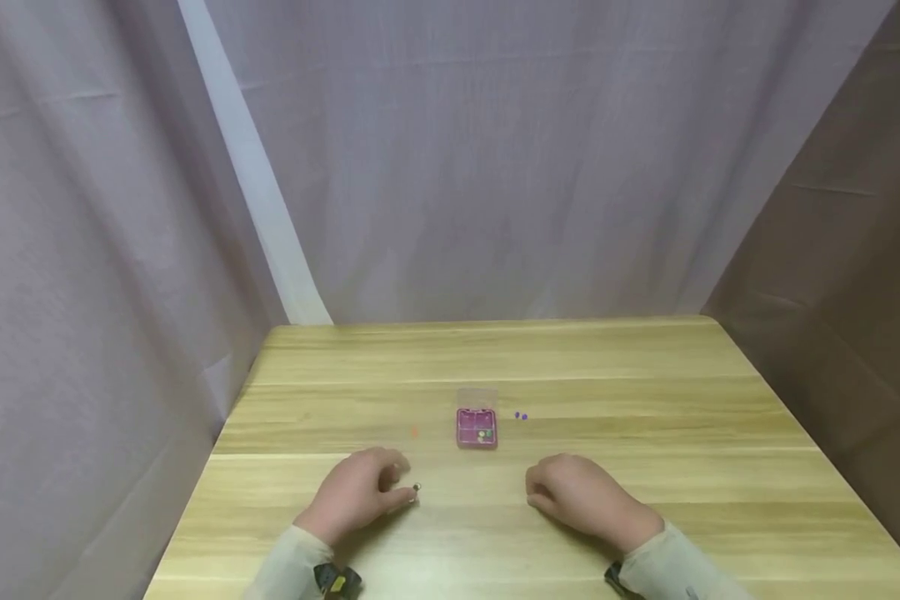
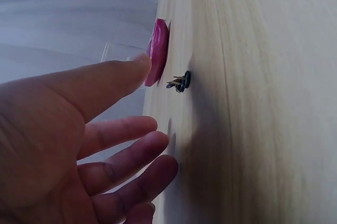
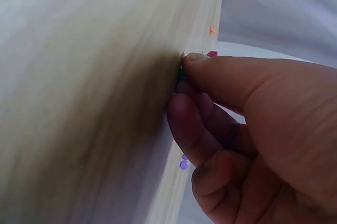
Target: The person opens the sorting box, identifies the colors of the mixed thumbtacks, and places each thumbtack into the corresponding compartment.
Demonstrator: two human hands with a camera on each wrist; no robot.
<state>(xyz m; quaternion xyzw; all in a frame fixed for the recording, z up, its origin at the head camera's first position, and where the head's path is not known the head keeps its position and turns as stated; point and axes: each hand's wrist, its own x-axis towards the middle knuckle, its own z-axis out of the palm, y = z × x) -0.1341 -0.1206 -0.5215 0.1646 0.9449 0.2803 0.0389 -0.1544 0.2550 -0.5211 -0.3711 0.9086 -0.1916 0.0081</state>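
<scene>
My left hand (image 1: 358,492) is spread over the table at the left, thumb and fingers apart. Close by its fingertips lie small black pieces (image 2: 180,81) with thin gold-coloured prongs. Thumb and fingertips of my right hand (image 1: 581,496) pinch a small green piece (image 3: 181,74) low at the tabletop, mostly hidden by the fingers. Between and beyond both hands is a small magenta box (image 1: 477,428), its clear lid (image 1: 477,397) swung back. Green and yellowish pieces (image 1: 484,434) sit in its front right compartment.
Two small purple pieces (image 1: 521,416) lie to the right of the box. Something small and orange (image 1: 414,432) is on its left. The wooden table (image 1: 645,375) ends at a grey curtain (image 1: 495,167) behind, with more cloth at both sides.
</scene>
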